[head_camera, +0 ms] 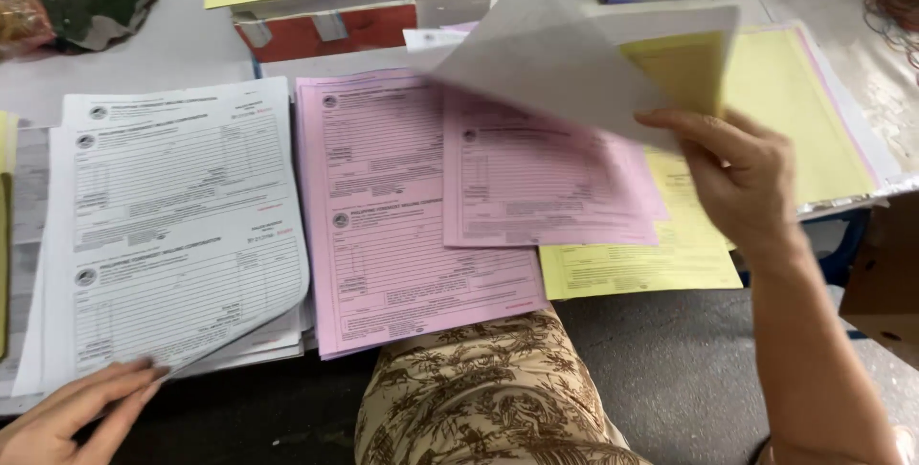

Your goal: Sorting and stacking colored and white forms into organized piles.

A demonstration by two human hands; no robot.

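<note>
Two hands are working over stacks of printed forms. The right hand point(742, 183) is lifting a small sheaf of sheets point(584, 68) — a grey-white sheet in front with a yellow one behind it — thumb and fingers pinching the sheaf at its lower right edge, so the paper is fanning up and away to the left of the grip. Just below that pinch a yellow stack point(661, 254) is lying flat, and a loose pink form point(546, 178) is resting to the left of it, overlapping a larger pink stack point(383, 235).

The left hand point(67, 417) is sitting well apart from the right, at the near edge of the table point(144, 49). Its fingers are lying stretched out and close together, fingertips touching the curled bottom corner of the white stack point(177, 226) — whether anything is actually pinched there, I cannot tell. The white forms are spreading up and to the right from those fingertips.

Between the two hands, a knee in patterned beige fabric point(488, 398) is showing beneath the pink stack.
</note>
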